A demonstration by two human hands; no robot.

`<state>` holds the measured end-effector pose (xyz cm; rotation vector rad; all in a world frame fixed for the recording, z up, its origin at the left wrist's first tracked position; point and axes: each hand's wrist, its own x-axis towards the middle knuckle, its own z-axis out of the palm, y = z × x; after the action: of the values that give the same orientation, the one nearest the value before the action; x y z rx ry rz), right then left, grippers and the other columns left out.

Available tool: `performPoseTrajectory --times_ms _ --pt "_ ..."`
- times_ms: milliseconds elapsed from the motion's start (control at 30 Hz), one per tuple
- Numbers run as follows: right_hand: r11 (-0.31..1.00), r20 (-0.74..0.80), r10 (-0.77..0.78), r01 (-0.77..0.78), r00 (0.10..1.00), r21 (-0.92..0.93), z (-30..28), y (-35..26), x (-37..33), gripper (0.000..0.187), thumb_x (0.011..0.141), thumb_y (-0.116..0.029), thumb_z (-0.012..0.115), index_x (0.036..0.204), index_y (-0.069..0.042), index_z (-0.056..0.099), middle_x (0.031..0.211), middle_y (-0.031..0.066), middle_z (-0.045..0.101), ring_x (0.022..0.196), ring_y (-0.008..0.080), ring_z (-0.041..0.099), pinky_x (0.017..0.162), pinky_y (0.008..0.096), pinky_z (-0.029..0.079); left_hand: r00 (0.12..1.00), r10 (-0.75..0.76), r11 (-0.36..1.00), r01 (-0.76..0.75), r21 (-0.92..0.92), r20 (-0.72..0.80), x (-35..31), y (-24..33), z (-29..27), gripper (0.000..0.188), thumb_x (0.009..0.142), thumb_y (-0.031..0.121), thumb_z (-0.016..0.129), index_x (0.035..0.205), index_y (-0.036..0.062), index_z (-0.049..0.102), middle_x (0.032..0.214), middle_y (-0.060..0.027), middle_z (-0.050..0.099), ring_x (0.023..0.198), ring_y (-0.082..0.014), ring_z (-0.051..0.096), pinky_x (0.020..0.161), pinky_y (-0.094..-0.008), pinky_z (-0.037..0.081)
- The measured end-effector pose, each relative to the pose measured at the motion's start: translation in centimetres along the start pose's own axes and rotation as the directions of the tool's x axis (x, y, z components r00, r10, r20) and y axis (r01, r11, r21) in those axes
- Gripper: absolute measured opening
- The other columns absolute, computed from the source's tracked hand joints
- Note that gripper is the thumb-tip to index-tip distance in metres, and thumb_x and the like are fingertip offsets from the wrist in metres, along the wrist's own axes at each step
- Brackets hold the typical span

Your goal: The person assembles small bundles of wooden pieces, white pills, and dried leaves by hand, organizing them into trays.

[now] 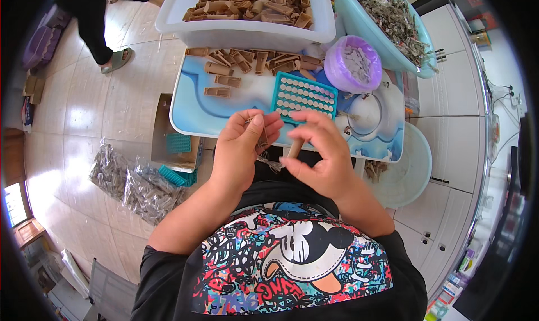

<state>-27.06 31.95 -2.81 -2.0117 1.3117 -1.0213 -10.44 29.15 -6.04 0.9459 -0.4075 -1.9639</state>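
Both hands are raised in front of me at the near edge of a small blue-and-white table (247,102). My left hand (240,147) is closed, thumb against the fingers, with thin wiry metal bits showing at its palm; what exactly it grips is mostly hidden. Between the thumb and fingers of my right hand (323,155) is a small tan plastic shell (295,148), blurred a little. Just beyond the hands lies a teal tray (276,101) holding rows of round whitish pieces. Loose tan shells (227,81) are spread over the table's far left.
A white tub (247,33) heaped with tan shells stands at the back. Right of it are a purple-lined bucket (331,68) of grey pieces and a light-blue basin (359,40) of metal parts. Bagged parts (137,186) and a cardboard box (161,119) lie left; a person's leg (92,32) is beyond.
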Motion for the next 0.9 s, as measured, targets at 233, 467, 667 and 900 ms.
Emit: performPoseTrajectory --times_ms 233,467,667,900 --pt "0.901 0.412 0.249 -0.365 0.877 0.234 1.1 -0.2 -1.1 0.043 0.071 -0.017 0.074 0.108 -0.002 0.06 0.111 0.0113 0.055 0.092 0.0225 0.058 0.075 0.0312 0.049 0.991 0.128 0.986 -0.13 0.104 0.024 -0.1 -0.2 0.1 0.017 0.096 0.016 0.047 0.107 0.0028 0.047 0.113 -0.0177 0.058 0.103 -0.0234 0.059 0.088 -0.0325 0.049" --pt "0.827 0.453 0.301 -0.466 0.839 0.315 0.8 -0.3 -1.0 0.045 0.07 -0.016 0.075 0.11 -0.001 0.06 0.103 0.0078 0.058 0.09 0.0189 0.058 0.072 0.0282 0.047 0.997 0.074 0.996 -0.074 0.041 0.0 -0.1 0.1 0.1 0.017 0.096 0.016 0.047 0.107 0.0028 0.047 0.112 -0.0181 0.058 0.102 -0.0241 0.06 0.088 -0.0344 0.049" --pt "0.901 0.344 0.215 -0.321 0.914 0.291 0.7 -0.2 -1.3 0.045 0.069 -0.017 0.076 0.109 -0.003 0.061 0.103 0.0075 0.058 0.089 0.0186 0.058 0.071 0.0282 0.047 0.998 0.054 0.998 -0.053 0.033 -0.027 -0.1 0.3 0.2 0.018 0.096 0.017 0.047 0.107 0.0025 0.047 0.11 -0.0179 0.059 0.1 -0.0242 0.06 0.088 -0.0362 0.049" --pt "0.891 0.397 0.231 -0.357 0.888 0.28 1.0 0.2 -1.2 0.045 0.07 -0.018 0.076 0.109 -0.003 0.061 0.105 0.0085 0.059 0.088 0.0187 0.058 0.073 0.029 0.047 1.0 0.026 0.999 -0.026 -0.02 -0.004 0.0 0.5 0.0 0.018 0.096 0.017 0.047 0.107 0.0033 0.047 0.108 -0.0173 0.06 0.098 -0.024 0.061 0.087 -0.0369 0.05"
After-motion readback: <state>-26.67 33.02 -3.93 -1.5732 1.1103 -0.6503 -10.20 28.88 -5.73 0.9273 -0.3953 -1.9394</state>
